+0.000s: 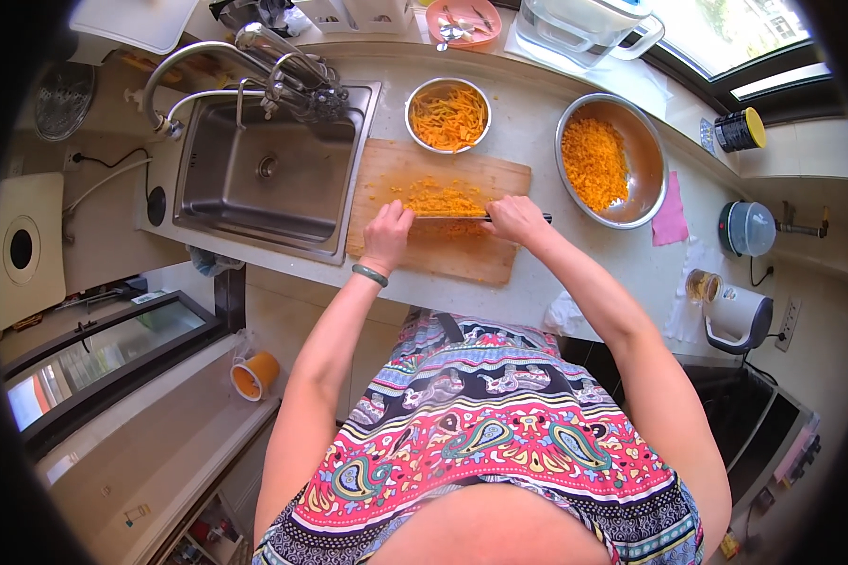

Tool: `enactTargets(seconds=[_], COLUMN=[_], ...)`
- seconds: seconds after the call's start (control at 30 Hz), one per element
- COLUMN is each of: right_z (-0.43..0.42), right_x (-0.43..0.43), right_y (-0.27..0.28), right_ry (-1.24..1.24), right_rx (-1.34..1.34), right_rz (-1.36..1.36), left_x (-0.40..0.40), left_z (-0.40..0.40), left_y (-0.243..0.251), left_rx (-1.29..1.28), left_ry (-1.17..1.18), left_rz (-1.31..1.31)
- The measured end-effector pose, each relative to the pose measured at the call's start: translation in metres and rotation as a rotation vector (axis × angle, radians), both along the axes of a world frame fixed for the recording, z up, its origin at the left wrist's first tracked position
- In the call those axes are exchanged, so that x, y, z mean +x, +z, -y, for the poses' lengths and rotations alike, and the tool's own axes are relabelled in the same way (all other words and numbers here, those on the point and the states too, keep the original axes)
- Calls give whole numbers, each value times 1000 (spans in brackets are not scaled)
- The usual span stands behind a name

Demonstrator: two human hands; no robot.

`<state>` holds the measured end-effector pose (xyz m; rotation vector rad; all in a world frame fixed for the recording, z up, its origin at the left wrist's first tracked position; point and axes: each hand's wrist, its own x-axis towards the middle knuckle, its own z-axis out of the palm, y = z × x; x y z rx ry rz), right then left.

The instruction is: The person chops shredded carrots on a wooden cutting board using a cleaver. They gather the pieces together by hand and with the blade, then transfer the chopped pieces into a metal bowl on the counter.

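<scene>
A kitchen knife [449,216] lies crosswise over a wooden cutting board [466,265], its blade seen almost edge-on. My right hand [514,217] grips its handle, and the dark handle end sticks out past the hand. At the other end, the fingers of my left hand [387,232] hold the blade near its tip. Finely chopped orange carrot [442,198] is spread on the board just beyond the blade. Behind the board, a small metal bowl [408,116] holds carrot strips [452,119]. To the right, a larger steel bowl [649,169] contains chopped carrot [593,162].
Left of the board is a steel sink [268,205] with a faucet [205,49]. A pink cloth [670,212] lies beside the large bowl. A water filter pitcher [572,32] and a pink plate [464,21] stand at the back. An electric kettle [735,318] is at the right.
</scene>
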<state>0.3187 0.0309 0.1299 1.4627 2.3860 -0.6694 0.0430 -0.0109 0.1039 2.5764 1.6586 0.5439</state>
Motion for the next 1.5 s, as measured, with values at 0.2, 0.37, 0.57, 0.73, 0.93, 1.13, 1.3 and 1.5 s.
enactTargets(seconds=[0.2, 0.37, 0.57, 0.73, 0.93, 1.13, 1.3, 1.5], right_z=[11, 24, 8, 1, -18, -23, -43, -66], right_x=[-3, 16, 0, 1, -8, -8, -13, -17], right_y=[34, -3, 25, -2, 16, 2, 5, -8], right_ry=[21, 13, -8, 7, 52, 18, 54, -2], right_rx=[-33, -9, -22, 7, 7, 14, 30, 113], right_rz=[28, 13, 3, -1, -4, -39, -26, -34], left_x=[4, 15, 5, 4, -6, -2, -12, -18], left_z=[15, 24, 14, 5, -3, -8, -22, -55], left_y=[18, 3, 14, 3, 12, 12, 16, 8], left_rx=[-12, -6, -72, -89, -96, -127, -75, 4], left_ry=[35, -12, 45, 35, 47, 78, 72, 47], left_rz=[28, -5, 57, 44, 36, -21, 4, 0])
